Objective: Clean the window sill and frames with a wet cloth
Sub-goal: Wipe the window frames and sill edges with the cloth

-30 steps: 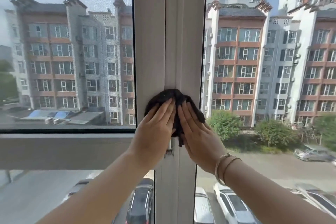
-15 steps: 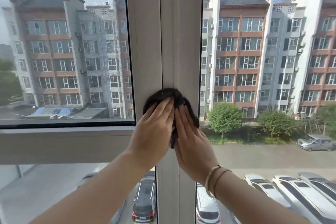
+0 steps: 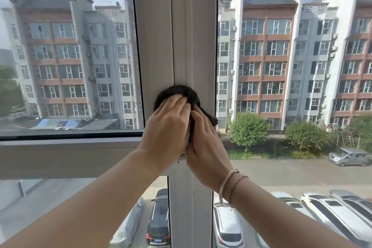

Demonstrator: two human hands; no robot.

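Against the upright white window frame post (image 3: 181, 36), both hands press flat on a bunched dark cloth (image 3: 182, 91), left hand (image 3: 167, 127) beside right hand (image 3: 205, 143), fingers pointing up along the post's vertical length.

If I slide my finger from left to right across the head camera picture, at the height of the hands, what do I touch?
Screened pane → left hand → cloth → right hand → tree → grey car.

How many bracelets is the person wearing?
2, both on the right wrist: a thicker bracelet nearer the right hand, and a thinner bracelet just behind it. The left wrist is bare; anything further up the arms is out of view.
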